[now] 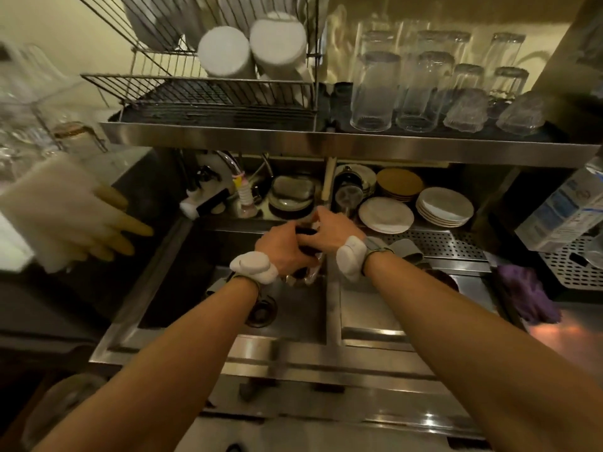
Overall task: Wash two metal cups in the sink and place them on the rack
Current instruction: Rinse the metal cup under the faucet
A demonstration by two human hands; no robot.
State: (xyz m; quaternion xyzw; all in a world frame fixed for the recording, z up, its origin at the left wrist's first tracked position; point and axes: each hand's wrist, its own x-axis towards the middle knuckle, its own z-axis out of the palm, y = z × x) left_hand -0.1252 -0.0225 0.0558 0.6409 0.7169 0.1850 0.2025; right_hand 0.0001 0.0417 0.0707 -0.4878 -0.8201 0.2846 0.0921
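Observation:
Both my hands meet over the steel sink (228,324), just in front of the faucet. My left hand (284,249) wraps around a dark metal cup (303,243), whose lower shiny part (306,275) shows beneath the hands. My right hand (329,230) grips the cup's top side with curled fingers; something pale shows between its fingertips, too small to name. A second metal cup is not visible for certain. The wire dish rack (202,93) stands on the shelf above, at upper left, with two white mugs (254,50) in it.
Upturned glasses (421,89) fill the shelf's right side. Plates (443,207) and bowls are stacked behind the sink. A faucet (231,168) sits at the back left. Rubber gloves (107,223) hang at left, a purple cloth (528,295) lies at right beside a perforated drain board (440,246).

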